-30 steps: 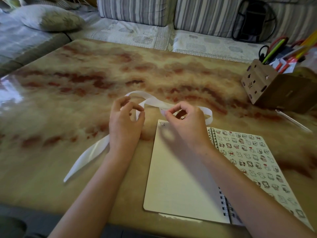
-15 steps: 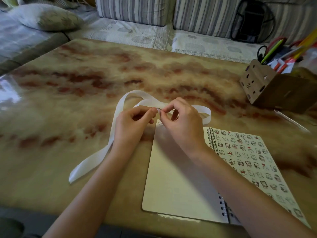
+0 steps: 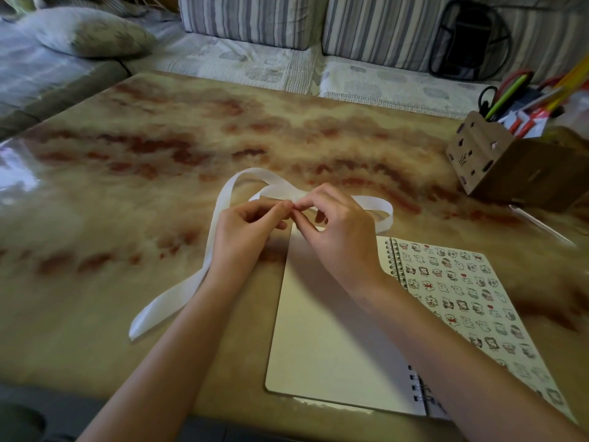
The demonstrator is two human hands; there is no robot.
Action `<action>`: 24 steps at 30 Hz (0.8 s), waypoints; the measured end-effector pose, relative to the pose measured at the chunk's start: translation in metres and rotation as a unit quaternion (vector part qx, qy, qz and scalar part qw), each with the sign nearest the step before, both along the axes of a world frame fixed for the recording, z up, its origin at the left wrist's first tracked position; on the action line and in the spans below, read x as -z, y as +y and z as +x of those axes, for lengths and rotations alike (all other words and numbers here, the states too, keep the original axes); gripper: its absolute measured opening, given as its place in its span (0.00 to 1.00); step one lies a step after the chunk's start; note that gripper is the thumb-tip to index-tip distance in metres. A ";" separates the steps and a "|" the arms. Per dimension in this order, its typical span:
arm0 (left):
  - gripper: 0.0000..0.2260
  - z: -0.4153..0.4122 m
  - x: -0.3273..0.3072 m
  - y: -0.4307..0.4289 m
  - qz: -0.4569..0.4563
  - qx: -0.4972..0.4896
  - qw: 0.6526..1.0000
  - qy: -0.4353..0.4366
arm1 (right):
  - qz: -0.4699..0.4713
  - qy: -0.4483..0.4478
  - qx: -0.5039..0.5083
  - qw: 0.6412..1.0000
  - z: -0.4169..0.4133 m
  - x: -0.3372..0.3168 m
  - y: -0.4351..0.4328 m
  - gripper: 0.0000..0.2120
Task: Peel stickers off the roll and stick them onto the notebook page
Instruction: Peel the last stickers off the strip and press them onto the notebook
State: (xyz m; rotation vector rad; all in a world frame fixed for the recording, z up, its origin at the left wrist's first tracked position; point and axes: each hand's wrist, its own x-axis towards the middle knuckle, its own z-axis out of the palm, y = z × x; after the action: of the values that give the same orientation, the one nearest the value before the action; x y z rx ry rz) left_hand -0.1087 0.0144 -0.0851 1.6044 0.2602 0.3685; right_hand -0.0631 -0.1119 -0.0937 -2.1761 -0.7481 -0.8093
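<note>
While pinching long white sticker strip [image 3: 220, 218] in left hand [image 3: 245, 237] and right hand [image 3: 338, 237] | peel slowly, taut | over cream notebook page [image 3: 318, 339]

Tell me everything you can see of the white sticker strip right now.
The sticker strip is a long, narrow, glossy white band, unrolled and lying in loose loops on the table. Its flat end trails toward the near left. One loop arches beyond the hands, and another curves right, past the notebook's far edge. The left hand and right hand pinch it where the loops cross. No stickers can be made out on it.
</note>
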 end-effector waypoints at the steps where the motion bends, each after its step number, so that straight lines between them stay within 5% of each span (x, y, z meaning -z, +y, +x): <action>1: 0.05 0.000 0.000 0.000 -0.002 0.000 1.000 0.000 | 0.003 0.005 -0.007 1.000 0.000 0.000 -0.001 0.04; 18: 0.06 -0.003 -0.005 -0.003 0.010 0.001 0.999 0.034 | -0.044 -0.027 -0.034 0.998 0.003 0.002 -0.011 0.08; 24: 0.06 0.001 0.000 0.000 0.009 -0.019 0.998 0.058 | 0.097 0.190 -0.071 0.974 0.006 -0.009 -0.018 0.04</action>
State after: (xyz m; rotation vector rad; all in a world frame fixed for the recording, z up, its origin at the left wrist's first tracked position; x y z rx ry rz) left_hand -0.1080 0.0143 -0.0848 1.6436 0.3777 0.3085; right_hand -0.0569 -0.1296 -0.0848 -1.9930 -0.5932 -0.3574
